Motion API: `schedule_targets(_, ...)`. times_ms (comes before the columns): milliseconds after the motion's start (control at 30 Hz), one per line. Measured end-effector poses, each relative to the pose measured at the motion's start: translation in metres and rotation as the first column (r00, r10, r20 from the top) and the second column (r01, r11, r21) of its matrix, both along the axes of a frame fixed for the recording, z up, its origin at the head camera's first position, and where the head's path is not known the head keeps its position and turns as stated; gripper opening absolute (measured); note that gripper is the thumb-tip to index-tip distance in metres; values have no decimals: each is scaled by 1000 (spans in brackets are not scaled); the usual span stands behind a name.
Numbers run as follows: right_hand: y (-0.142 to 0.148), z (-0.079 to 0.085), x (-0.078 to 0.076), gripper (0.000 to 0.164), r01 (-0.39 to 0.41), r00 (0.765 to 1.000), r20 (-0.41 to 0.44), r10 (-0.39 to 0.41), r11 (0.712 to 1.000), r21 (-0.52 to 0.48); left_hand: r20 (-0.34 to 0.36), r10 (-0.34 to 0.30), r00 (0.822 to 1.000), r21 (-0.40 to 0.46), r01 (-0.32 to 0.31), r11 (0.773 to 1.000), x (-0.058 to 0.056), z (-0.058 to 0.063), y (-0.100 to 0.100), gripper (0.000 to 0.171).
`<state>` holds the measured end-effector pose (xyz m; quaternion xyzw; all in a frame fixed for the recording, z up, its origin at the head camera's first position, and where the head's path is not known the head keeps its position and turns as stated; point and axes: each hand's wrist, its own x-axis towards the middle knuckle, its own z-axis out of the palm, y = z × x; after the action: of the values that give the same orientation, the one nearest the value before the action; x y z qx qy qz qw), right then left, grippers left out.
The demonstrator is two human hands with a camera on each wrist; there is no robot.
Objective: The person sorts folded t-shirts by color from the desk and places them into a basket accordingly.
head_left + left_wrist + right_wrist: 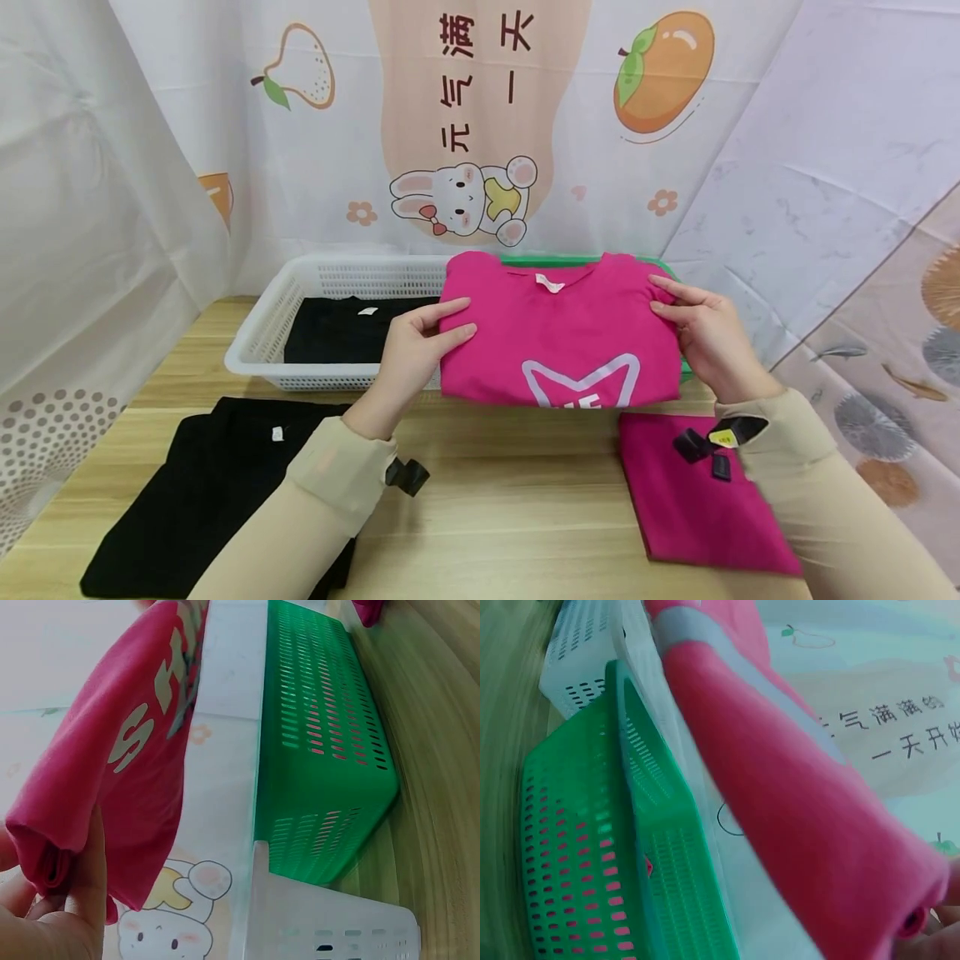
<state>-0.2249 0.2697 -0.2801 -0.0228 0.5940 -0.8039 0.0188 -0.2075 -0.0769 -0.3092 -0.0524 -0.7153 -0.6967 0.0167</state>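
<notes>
Black garment (210, 492) nearest me on table (495, 508); folded pink shirt (558, 333) above green basket (671, 275); left hand (416, 354) and right hand (701, 329), each grip pinching its side edges.

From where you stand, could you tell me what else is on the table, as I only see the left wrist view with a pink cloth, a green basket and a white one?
Observer: The pink shirt is folded and held at both sides, by the left hand and the right hand, above the green basket.
Operator: Thank you. Is anything in the white basket?
Observer: Yes, a folded black garment lies inside the white basket.
Operator: And is anything lying outside the baskets?
Observer: A black shirt lies on the wooden table near the left arm, and another pink garment lies near the right arm.
</notes>
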Motion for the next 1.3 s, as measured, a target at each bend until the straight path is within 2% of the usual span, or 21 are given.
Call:
schedule_targets(167,5,6,-13,29,46,999,2,-46,999,-14,-17,-29,999,-42,28,999,-11,2,8,48)
schedule_targets(300,9,10,-23,26,59,998,-1,-59,998,-33,17,-64,998,-53,65,996,-22,4,15,55)
schedule_targets(467,18,14,-33,32,135,991,12,-135,991,-6,5,-67,998,-64,67,996,-34,3,26,55)
schedule_targets(633,22,18,-40,40,218,974,50,-220,975,37,-81,-6,997,-106,-3,994,-44,-1,32,40)
schedule_targets(800,17,21,-49,39,261,965,27,-262,965,18,-121,78,990,-135,-94,986,-50,-3,32,30)
schedule_targets(933,15,19,-52,31,292,956,5,-292,956,8,-103,91,990,-146,-106,984,-53,-5,34,26)
schedule_targets(1100,17,13,-55,33,320,947,23,-320,947,-24,-78,90,993,-155,-101,983,-56,-9,40,25)
schedule_targets(1300,19,1,-60,37,410,911,47,-411,912,19,-17,17,1000,-212,-20,977,-56,-18,49,35)
